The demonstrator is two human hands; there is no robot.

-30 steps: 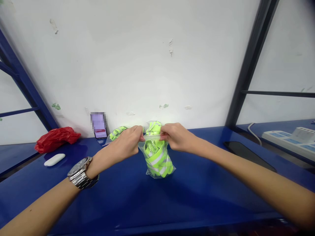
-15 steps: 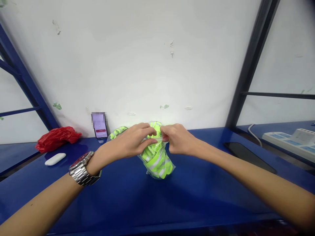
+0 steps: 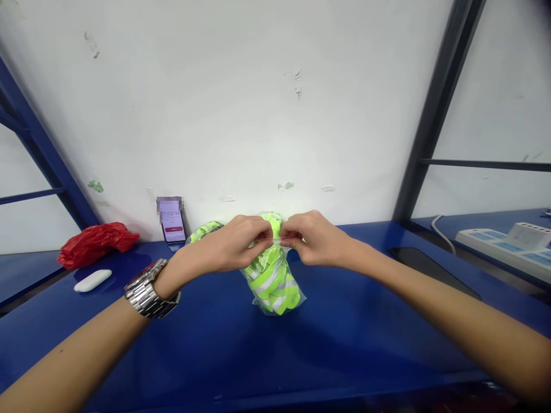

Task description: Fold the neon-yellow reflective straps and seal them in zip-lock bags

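A bright yellow-green garment with silvery stripes (image 3: 271, 281), like a reflective vest, is rolled up inside a clear plastic bag (image 3: 302, 298) on the blue table. My left hand (image 3: 232, 244) pinches the bag's top edge between thumb and fingers. From the other side my right hand (image 3: 316, 238) pinches the same edge, a short gap away. The strip between my fingertips looks pulled straight. Behind my left hand lies another bundle of yellow-green striped fabric (image 3: 205, 229), partly hidden by that hand. A metal watch (image 3: 150, 292) is on my left wrist.
On the left are a crumpled red plastic bag (image 3: 97, 244) and a white oval case (image 3: 93, 280). A lit phone (image 3: 173, 223) leans against the wall. Toward the right lie a dark phone-like slab (image 3: 430, 269) and a white power strip (image 3: 503, 246). Metal posts stand on both sides.
My left fingers have closed onto the bag's edge, where they were slightly apart before. My right hand has turned a little, its thumb now showing against the edge. The bag stays in place.
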